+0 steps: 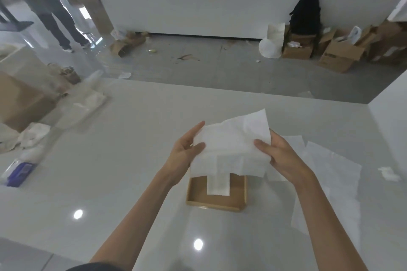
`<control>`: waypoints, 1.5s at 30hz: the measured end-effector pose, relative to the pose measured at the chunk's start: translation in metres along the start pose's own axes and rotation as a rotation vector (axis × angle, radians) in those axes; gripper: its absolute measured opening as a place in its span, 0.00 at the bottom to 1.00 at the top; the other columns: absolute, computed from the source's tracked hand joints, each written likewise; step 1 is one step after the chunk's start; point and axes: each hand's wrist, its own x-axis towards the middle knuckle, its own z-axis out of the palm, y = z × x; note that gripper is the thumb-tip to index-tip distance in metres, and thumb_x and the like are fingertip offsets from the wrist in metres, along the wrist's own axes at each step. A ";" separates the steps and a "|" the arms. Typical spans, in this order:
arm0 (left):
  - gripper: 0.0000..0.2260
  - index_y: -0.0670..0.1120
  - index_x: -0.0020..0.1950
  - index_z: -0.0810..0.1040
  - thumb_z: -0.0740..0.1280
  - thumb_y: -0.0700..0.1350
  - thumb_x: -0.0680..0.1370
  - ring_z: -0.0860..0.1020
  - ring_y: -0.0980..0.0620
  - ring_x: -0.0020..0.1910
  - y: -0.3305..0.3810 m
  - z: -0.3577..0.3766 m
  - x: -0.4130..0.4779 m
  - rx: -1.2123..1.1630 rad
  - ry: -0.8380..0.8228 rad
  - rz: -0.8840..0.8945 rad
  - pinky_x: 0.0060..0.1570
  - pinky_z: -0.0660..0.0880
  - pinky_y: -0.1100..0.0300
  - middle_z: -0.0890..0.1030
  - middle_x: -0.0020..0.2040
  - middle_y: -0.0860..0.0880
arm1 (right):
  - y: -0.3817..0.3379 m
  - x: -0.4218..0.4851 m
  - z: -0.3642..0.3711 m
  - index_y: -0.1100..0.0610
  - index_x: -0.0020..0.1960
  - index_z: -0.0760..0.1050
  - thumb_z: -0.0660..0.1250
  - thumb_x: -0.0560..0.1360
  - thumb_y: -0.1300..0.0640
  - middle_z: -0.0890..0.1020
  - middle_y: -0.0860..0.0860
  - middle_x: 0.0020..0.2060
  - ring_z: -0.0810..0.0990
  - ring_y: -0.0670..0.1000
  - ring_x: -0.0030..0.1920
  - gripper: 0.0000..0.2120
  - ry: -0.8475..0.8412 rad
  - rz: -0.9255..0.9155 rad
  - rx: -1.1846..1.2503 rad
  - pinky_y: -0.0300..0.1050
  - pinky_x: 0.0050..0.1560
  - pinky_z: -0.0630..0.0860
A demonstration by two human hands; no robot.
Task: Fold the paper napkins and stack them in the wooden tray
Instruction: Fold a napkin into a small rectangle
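A white paper napkin (231, 145) is held up between both hands above the table. My left hand (187, 149) pinches its left edge and my right hand (279, 154) grips its right edge. Right below it sits the wooden tray (196, 196), its far end hidden by the napkin. A narrow folded napkin (218, 185) lies inside the tray. Unfolded white napkins (330, 174) are spread on the table to the right of the tray.
The glossy white table (110, 171) carries a cardboard box (19, 103), crumpled paper (33, 134), plastic wrap (86, 103) and a blue packet (19, 171) at the left. A small paper scrap (388, 172) lies far right. A person stands on the floor at the far left.
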 end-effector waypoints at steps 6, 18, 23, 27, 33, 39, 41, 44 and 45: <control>0.27 0.53 0.73 0.73 0.60 0.29 0.79 0.75 0.43 0.68 0.091 -0.012 0.015 0.305 -0.409 0.006 0.70 0.71 0.42 0.75 0.70 0.46 | -0.012 0.014 -0.012 0.46 0.80 0.55 0.69 0.62 0.25 0.75 0.53 0.72 0.76 0.55 0.69 0.54 -0.059 0.097 0.097 0.60 0.68 0.71; 0.30 0.52 0.77 0.66 0.59 0.27 0.80 0.79 0.57 0.63 0.254 -0.031 0.052 0.855 -0.778 -0.050 0.58 0.78 0.59 0.77 0.68 0.56 | -0.105 0.084 0.069 0.60 0.64 0.78 0.81 0.60 0.40 0.84 0.59 0.59 0.83 0.61 0.59 0.40 -0.380 -0.019 -0.074 0.51 0.52 0.82; 0.18 0.53 0.73 0.71 0.57 0.52 0.84 0.78 0.52 0.65 0.202 -0.062 0.070 0.344 -0.533 -0.147 0.67 0.74 0.53 0.77 0.70 0.52 | -0.117 0.078 0.075 0.61 0.59 0.81 0.69 0.75 0.56 0.87 0.57 0.52 0.87 0.55 0.48 0.15 -0.271 -0.064 0.024 0.48 0.46 0.84; 0.42 0.44 0.73 0.74 0.55 0.75 0.73 0.72 0.40 0.72 0.093 -0.054 0.076 -0.628 -0.519 -0.284 0.73 0.65 0.42 0.74 0.73 0.41 | -0.123 0.068 0.054 0.59 0.61 0.80 0.69 0.78 0.53 0.85 0.59 0.57 0.85 0.60 0.53 0.15 -0.127 -0.026 0.014 0.56 0.55 0.82; 0.35 0.44 0.71 0.75 0.76 0.60 0.69 0.78 0.43 0.63 0.020 -0.012 0.065 -0.420 -0.481 -0.242 0.61 0.76 0.45 0.78 0.67 0.43 | -0.128 0.051 0.004 0.56 0.61 0.81 0.70 0.77 0.49 0.85 0.59 0.57 0.84 0.63 0.56 0.15 0.020 0.058 -0.161 0.65 0.63 0.76; 0.38 0.54 0.79 0.59 0.68 0.64 0.74 0.64 0.51 0.77 0.062 0.009 0.087 0.235 -0.386 -0.063 0.75 0.64 0.48 0.65 0.78 0.50 | -0.158 0.044 -0.010 0.56 0.56 0.83 0.72 0.71 0.49 0.87 0.57 0.51 0.86 0.55 0.46 0.17 -0.172 0.102 -0.504 0.50 0.49 0.81; 0.32 0.52 0.79 0.61 0.70 0.50 0.78 0.63 0.56 0.77 0.079 0.024 0.096 0.337 -0.458 0.062 0.74 0.65 0.53 0.66 0.78 0.55 | -0.173 0.048 -0.002 0.54 0.56 0.83 0.71 0.73 0.49 0.87 0.57 0.49 0.85 0.54 0.45 0.15 -0.268 0.117 -0.691 0.48 0.47 0.80; 0.18 0.43 0.68 0.77 0.71 0.37 0.78 0.80 0.54 0.62 0.092 0.043 0.103 0.374 -0.482 0.070 0.62 0.76 0.56 0.83 0.61 0.51 | -0.193 0.051 0.006 0.53 0.56 0.84 0.69 0.78 0.52 0.87 0.57 0.51 0.85 0.56 0.46 0.10 -0.376 0.149 -0.814 0.49 0.48 0.80; 0.14 0.41 0.64 0.80 0.70 0.36 0.78 0.83 0.52 0.57 0.092 0.045 0.105 0.343 -0.465 0.079 0.59 0.78 0.56 0.84 0.57 0.49 | -0.198 0.050 0.005 0.53 0.56 0.84 0.68 0.79 0.51 0.87 0.57 0.52 0.85 0.56 0.47 0.10 -0.372 0.142 -0.819 0.49 0.49 0.80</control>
